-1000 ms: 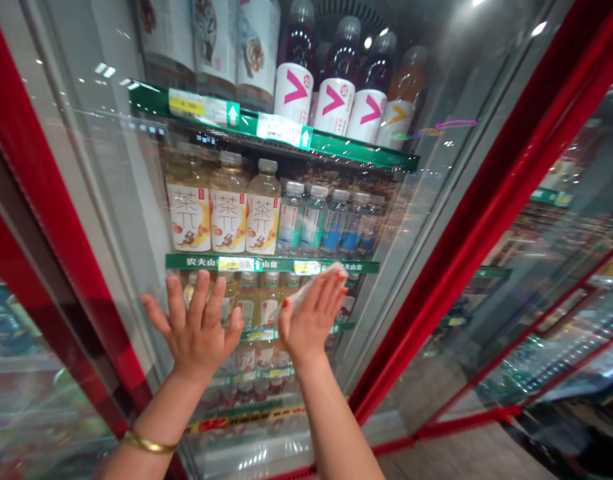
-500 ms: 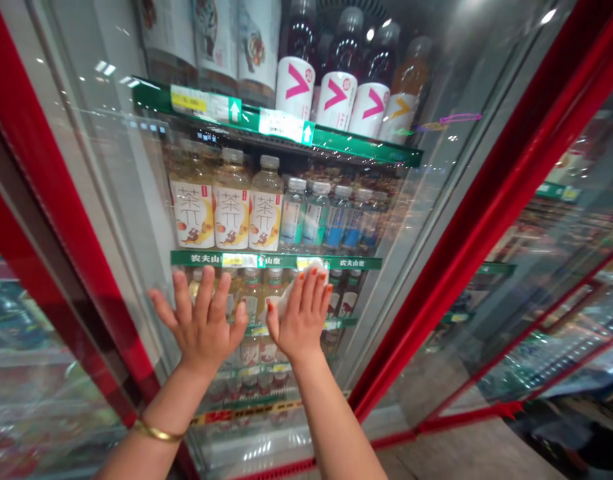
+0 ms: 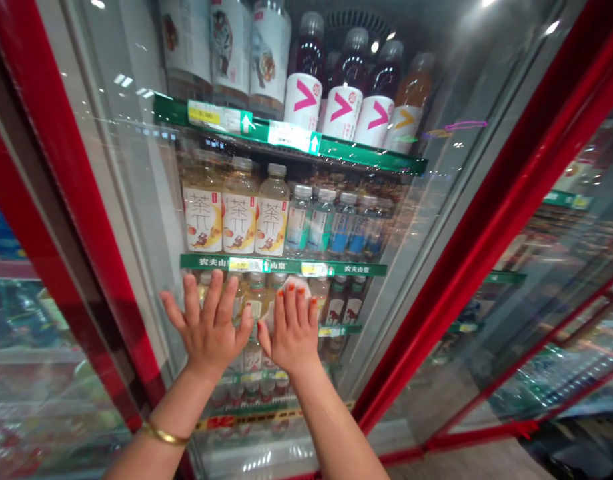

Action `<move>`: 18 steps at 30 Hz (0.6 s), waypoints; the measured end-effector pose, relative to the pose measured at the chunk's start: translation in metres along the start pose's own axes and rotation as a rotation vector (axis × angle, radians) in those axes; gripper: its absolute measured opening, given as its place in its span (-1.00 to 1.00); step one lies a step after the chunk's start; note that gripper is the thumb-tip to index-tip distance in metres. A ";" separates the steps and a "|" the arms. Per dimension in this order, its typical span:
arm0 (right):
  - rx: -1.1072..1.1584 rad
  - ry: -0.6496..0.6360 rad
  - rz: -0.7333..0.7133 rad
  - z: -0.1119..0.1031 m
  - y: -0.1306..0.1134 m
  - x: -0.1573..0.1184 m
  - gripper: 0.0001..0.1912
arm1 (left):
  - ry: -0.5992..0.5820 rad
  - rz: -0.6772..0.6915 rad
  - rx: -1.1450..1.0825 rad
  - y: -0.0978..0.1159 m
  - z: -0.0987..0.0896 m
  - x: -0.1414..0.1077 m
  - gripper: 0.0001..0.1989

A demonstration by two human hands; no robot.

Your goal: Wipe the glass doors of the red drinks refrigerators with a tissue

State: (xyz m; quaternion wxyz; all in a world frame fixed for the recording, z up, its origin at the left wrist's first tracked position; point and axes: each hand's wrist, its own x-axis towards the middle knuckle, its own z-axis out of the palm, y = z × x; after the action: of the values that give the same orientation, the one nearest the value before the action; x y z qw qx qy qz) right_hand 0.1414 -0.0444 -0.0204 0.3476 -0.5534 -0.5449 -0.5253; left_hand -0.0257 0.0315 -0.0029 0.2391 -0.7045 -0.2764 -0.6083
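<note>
Against cooler glass (image 3: 127, 173) | left hand (image 3: 209, 328): fingers spread, empty | right hand (image 3: 291, 331): fingers pressing one white cloth (image 3: 296, 287)

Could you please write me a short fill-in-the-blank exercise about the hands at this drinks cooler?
1. The white cloth is pressed to the glass door by the ____ hand.
2. The left hand rests flat on the glass, with a ____ bangle on its wrist.
3. The door's frame is painted ____.
4. The shelf strip below the tea bottles is ____.

right; gold; red; green
</note>
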 end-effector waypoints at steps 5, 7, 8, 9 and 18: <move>-0.076 -0.018 0.288 -0.011 0.053 -0.046 -0.09 | 0.015 0.028 0.037 0.003 0.000 0.002 -0.07; -0.075 0.024 0.469 -0.010 0.068 -0.021 -0.10 | 0.017 0.017 0.037 0.004 0.001 0.002 -0.06; -0.067 0.038 0.498 -0.008 0.065 -0.005 -0.09 | 0.014 0.007 0.034 0.004 0.002 0.001 -0.07; -0.056 0.039 0.478 -0.004 0.056 0.009 -0.07 | 0.011 -0.004 0.030 0.004 0.002 0.000 -0.07; -0.020 -0.036 -0.010 -0.008 0.046 -0.054 -0.04 | -0.019 -0.015 0.018 0.002 0.001 -0.001 -0.05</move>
State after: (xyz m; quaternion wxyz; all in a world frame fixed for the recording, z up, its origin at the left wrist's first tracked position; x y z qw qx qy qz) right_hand 0.1922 -0.0726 -0.0623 0.3297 -0.5634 -0.5487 -0.5223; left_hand -0.0242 0.0305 -0.0041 0.2381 -0.7061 -0.2893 -0.6008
